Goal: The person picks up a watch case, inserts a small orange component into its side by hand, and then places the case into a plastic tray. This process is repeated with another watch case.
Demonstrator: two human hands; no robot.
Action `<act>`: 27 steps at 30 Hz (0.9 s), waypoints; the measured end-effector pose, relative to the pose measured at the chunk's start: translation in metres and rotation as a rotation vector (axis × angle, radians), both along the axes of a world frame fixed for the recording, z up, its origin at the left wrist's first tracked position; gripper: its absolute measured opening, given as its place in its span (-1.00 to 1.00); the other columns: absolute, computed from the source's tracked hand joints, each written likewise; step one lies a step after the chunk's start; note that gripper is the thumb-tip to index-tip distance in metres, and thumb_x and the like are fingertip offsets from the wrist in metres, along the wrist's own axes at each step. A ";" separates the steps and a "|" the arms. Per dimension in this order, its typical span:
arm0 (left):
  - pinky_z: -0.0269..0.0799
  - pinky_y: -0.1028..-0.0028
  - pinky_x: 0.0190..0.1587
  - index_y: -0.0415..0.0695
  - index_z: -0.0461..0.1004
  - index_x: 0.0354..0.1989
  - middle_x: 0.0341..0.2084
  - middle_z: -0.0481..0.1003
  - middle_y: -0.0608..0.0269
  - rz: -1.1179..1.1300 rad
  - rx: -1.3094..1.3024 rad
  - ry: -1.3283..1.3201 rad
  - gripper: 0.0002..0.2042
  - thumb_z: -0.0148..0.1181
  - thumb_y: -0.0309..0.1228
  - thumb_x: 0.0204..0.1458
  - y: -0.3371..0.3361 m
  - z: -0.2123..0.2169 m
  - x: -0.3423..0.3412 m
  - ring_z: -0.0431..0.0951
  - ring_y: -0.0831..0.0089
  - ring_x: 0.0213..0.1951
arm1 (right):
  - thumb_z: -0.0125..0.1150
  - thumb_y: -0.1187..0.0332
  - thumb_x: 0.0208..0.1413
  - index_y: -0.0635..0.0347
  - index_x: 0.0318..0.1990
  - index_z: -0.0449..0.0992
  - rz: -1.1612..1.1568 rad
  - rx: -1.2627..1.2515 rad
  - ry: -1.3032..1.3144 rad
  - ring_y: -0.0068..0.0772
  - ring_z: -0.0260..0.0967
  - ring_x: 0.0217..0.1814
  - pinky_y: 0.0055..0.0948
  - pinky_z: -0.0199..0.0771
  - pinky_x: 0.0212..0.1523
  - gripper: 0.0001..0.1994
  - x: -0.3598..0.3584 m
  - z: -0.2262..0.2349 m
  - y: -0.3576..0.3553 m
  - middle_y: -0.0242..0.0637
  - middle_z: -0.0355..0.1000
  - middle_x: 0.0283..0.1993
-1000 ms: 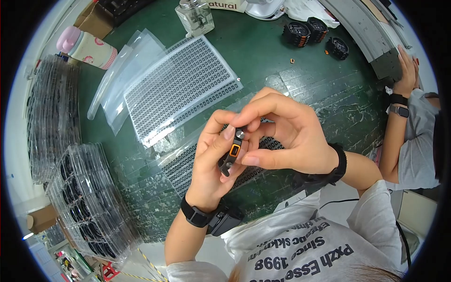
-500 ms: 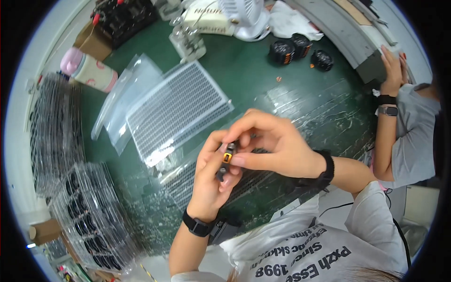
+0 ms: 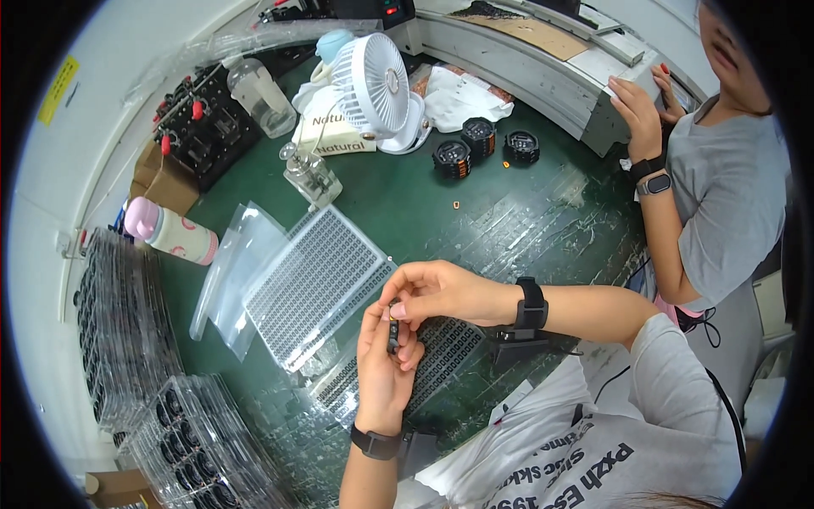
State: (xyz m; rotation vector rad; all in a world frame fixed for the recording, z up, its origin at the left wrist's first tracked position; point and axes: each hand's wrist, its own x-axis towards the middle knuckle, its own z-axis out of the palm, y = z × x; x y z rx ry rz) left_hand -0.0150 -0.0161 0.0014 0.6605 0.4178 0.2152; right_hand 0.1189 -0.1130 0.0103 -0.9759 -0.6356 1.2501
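Between my two hands is a small black watch case (image 3: 393, 339), seen edge-on, with a bit of orange at its upper end. My left hand (image 3: 383, 377) grips it from below with fingers and thumb. Thumb and fingertips of my right hand (image 3: 454, 293) pinch at its upper end, where they partly cover it. Under my hands lies a grid sheet of small dark parts (image 3: 445, 360). Beyond it, a second grid sheet (image 3: 318, 271) lies on clear plastic bags (image 3: 242, 280). Several black digital watches, one watch (image 3: 452, 159) with orange accents, stand farther back beside a small orange piece (image 3: 456, 204).
Stacked clear trays (image 3: 203, 450) with black parts line the left edge. A pink-lidded bottle (image 3: 174, 231), glass dispenser (image 3: 311, 176), white fan (image 3: 373, 89) and white cloth (image 3: 466, 100) stand or lie farther back. At right, another person's hand (image 3: 638, 114) rests on a grey machine (image 3: 585, 110).
The view has tilted up, showing more of the table's far side and the other person. My right fingers have shifted over the orange part, now mostly covering it; both hands keep hold.
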 end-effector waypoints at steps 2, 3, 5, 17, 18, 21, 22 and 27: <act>0.07 0.72 -0.63 -0.12 0.27 -0.10 -0.54 0.27 0.32 -0.003 0.010 -0.003 -0.84 -0.15 -0.37 0.22 0.000 0.000 0.000 0.15 0.70 -0.64 | 0.19 0.35 0.09 0.30 -0.13 0.39 0.002 -0.006 -0.010 -0.56 0.41 -0.28 -0.56 0.45 -0.21 -0.74 0.000 -0.002 0.000 -0.36 0.37 -0.34; 0.07 0.72 -0.63 -0.12 0.28 -0.10 -0.53 0.27 0.32 0.001 0.010 0.001 -0.84 -0.15 -0.38 0.22 0.000 0.000 0.000 0.15 0.70 -0.64 | 0.20 0.35 0.08 0.28 -0.15 0.41 0.011 -0.021 -0.013 -0.60 0.40 -0.29 -0.60 0.43 -0.22 -0.76 0.000 -0.002 0.001 -0.44 0.33 -0.37; 0.07 0.72 -0.63 -0.12 0.28 -0.09 -0.54 0.27 0.32 -0.002 0.007 -0.011 -0.83 -0.15 -0.37 0.22 0.001 -0.003 0.000 0.15 0.70 -0.64 | 0.19 0.38 0.08 0.27 -0.15 0.41 0.002 -0.022 -0.018 -0.62 0.39 -0.32 -0.61 0.42 -0.22 -0.78 0.000 -0.004 0.002 -0.47 0.30 -0.40; 0.09 0.70 -0.64 -0.13 0.24 -0.17 -0.56 0.24 0.34 0.067 0.011 -0.020 -0.88 -0.21 -0.39 0.24 -0.005 -0.006 0.001 0.18 0.67 -0.64 | 0.11 0.31 0.14 0.32 -0.09 0.39 0.015 0.008 -0.138 -0.55 0.45 -0.33 -0.58 0.46 -0.26 -0.73 0.002 -0.015 0.003 -0.31 0.45 -0.32; 0.09 0.70 -0.64 -0.14 0.23 -0.18 -0.56 0.24 0.33 0.073 0.028 0.002 -0.88 -0.22 -0.40 0.24 -0.005 -0.006 0.002 0.18 0.66 -0.63 | 0.11 0.31 0.14 0.32 -0.08 0.39 0.024 0.008 -0.126 -0.55 0.45 -0.33 -0.58 0.46 -0.26 -0.72 0.003 -0.014 0.003 -0.30 0.45 -0.31; 0.10 0.69 -0.63 -0.16 0.23 -0.18 -0.55 0.23 0.33 0.065 0.044 -0.012 -0.87 -0.24 -0.41 0.24 -0.006 -0.006 0.001 0.18 0.65 -0.63 | 0.09 0.28 0.15 0.30 -0.08 0.37 0.031 -0.012 -0.144 -0.53 0.46 -0.31 -0.58 0.48 -0.28 -0.72 0.002 -0.013 0.003 -0.29 0.45 -0.29; 0.10 0.68 -0.62 -0.16 0.24 -0.17 -0.55 0.23 0.33 0.074 0.031 -0.004 -0.86 -0.25 -0.41 0.23 -0.006 -0.005 0.001 0.18 0.65 -0.63 | 0.08 0.28 0.16 0.29 -0.09 0.37 0.034 -0.024 -0.140 -0.53 0.46 -0.31 -0.58 0.48 -0.28 -0.72 0.002 -0.013 0.003 -0.28 0.45 -0.28; 0.09 0.69 -0.62 -0.17 0.28 -0.19 -0.56 0.21 0.40 0.102 0.048 0.060 -0.84 -0.22 -0.38 0.22 -0.010 0.003 0.002 0.16 0.69 -0.62 | 0.03 0.29 0.16 0.26 -0.11 0.38 0.036 -0.044 -0.105 -0.56 0.44 -0.32 -0.60 0.46 -0.27 -0.76 0.000 -0.010 0.004 -0.29 0.44 -0.30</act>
